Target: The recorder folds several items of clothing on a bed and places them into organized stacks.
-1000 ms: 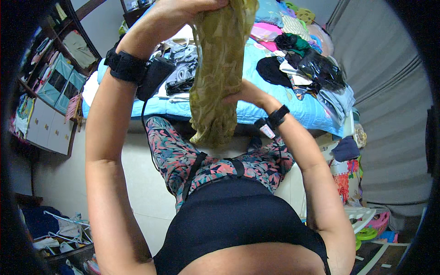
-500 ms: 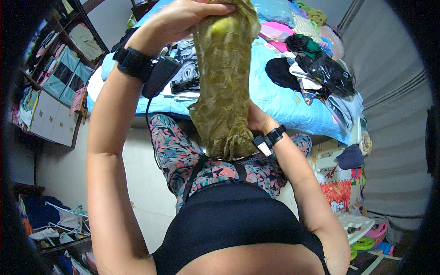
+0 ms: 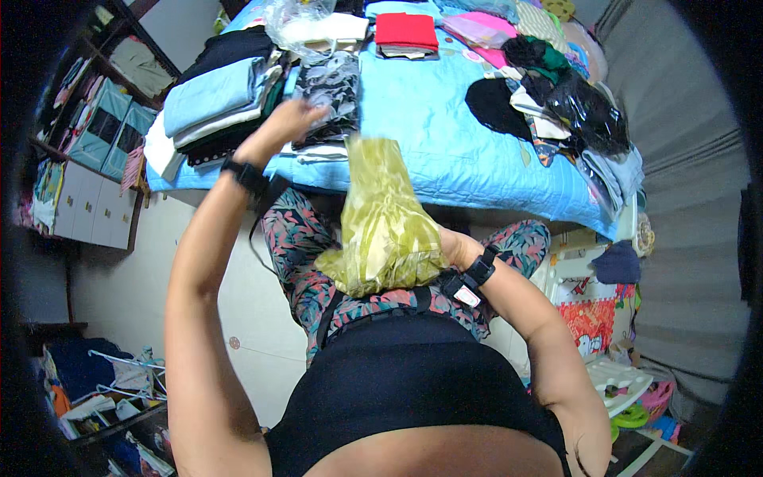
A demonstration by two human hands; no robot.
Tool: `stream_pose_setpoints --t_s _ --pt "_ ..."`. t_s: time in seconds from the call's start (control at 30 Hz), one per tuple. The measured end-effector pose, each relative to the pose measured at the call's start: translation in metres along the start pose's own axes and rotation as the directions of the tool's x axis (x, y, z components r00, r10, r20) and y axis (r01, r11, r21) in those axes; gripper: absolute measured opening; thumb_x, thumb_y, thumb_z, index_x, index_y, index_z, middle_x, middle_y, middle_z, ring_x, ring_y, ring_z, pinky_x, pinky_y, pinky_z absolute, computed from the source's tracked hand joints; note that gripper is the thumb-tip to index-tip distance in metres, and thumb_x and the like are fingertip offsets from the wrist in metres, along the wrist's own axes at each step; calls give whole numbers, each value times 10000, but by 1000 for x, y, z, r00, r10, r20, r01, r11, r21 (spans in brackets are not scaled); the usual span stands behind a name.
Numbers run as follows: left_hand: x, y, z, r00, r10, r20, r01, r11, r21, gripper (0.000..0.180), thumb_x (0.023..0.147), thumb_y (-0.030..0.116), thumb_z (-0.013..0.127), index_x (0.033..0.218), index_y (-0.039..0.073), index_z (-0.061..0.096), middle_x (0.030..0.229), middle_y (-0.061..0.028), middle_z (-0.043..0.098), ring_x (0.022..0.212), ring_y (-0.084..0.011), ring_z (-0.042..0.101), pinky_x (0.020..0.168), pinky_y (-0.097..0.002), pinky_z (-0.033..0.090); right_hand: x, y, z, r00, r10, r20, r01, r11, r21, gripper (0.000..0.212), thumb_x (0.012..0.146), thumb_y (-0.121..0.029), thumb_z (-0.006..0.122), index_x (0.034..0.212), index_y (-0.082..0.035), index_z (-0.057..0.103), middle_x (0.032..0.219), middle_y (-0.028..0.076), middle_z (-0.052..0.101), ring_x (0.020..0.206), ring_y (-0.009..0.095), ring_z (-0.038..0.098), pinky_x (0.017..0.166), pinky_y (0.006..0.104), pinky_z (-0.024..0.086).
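A crinkled, olive-yellow plastic bag (image 3: 385, 230) stands up over my lap, its upper part narrower and blurred. My right hand (image 3: 456, 248) grips its lower right side, with most of the fingers hidden behind it. My left hand (image 3: 292, 126) is up and to the left of the bag, apart from it, in front of a folded black-and-white patterned garment (image 3: 330, 83). Motion smears its fingers, so whether they hold anything does not show. Whatever the bag contains cannot be made out.
Beyond my knees is a bed with a light blue cover (image 3: 405, 103). On it lie a stack of folded jeans and clothes (image 3: 211, 95), a folded red garment (image 3: 406, 33), a clear plastic bag (image 3: 298, 28) and a loose heap with a black plastic bag (image 3: 584, 111). Shelves (image 3: 95, 143) stand at left.
My left hand has come off the bag's upper end and moved down and left. The bag's top has dropped from near the upper edge. My right hand stays at its lower side.
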State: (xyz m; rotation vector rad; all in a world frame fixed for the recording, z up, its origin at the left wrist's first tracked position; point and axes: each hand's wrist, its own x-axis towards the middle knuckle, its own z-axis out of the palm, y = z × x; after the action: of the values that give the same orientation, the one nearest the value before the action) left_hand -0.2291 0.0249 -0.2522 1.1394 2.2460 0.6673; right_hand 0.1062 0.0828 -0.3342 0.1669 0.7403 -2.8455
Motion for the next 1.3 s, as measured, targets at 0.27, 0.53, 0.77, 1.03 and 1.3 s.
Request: stream_pose_setpoints --t_s 0.27,0.53,0.77,1.03,1.3 --pt "-131 2 52 835 35 548 270 843 -465 669 905 620 509 1039 -16 669 981 -76 672 859 -127 600 847 -270 482 5 -28 -9 988 -107 -110 99 992 -76 432 1000 -334 446 1303 -37 524 1264 109 600 1097 202 615 948 358 502" --pt "-130 59 89 936 206 284 142 517 -844 559 802 276 776 1233 -10 564 1113 -63 639 988 -128 592 905 -270 451 -2 -64 16 936 -277 -218 180 907 -380 406 999 -310 460 1294 -36 520 1235 94 607 1027 173 633 871 320 535" --pt "-120 99 93 935 229 270 145 448 -882 400 840 191 732 1172 1 616 1054 -51 674 938 -137 627 866 -295 488 -19 -95 42 845 -383 -374 175 858 -483 336 984 -245 485 1212 -12 567 1146 93 639 953 166 647 823 317 547" --pt "-63 125 65 935 230 272 153 431 -889 305 896 204 655 1127 6 641 1056 -79 692 931 -169 658 852 -318 503 -54 -166 53 895 -315 -315 219 927 -305 720 940 -591 384 1133 62 618 1078 158 683 952 215 659 930 351 484" --pt "61 193 0 885 449 125 -180 577 -797 324 939 260 594 1126 -2 634 1074 -95 688 962 -187 654 901 -340 486 9 -287 58 651 -735 -189 238 433 -869 258 863 -267 693 996 -46 696 947 33 694 841 136 644 748 285 497"
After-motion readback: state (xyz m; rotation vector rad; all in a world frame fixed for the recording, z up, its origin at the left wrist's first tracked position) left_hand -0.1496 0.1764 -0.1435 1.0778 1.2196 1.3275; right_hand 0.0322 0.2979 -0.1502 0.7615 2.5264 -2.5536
